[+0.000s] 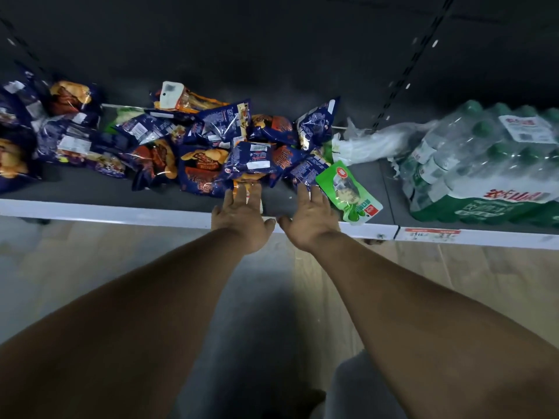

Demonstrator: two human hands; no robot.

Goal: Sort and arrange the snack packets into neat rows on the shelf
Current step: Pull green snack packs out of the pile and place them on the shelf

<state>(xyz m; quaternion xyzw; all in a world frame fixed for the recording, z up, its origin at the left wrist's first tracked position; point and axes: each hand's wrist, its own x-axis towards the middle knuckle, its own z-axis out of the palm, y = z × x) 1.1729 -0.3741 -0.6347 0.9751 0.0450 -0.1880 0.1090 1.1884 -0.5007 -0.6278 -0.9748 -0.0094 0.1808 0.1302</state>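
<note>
Both hands, left hand and right hand, reach flat with fingers spread toward the packets heaped at twelve o'clock on the shelf; best lift one packet at a time.

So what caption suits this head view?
Two open hands reach toward jumbled dark-blue foil snack packets on a grey shelf.

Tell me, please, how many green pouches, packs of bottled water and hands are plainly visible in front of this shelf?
Green pouches: 1 plainly visible
Packs of bottled water: 1
Hands: 2, left hand and right hand
Total: 4
</note>
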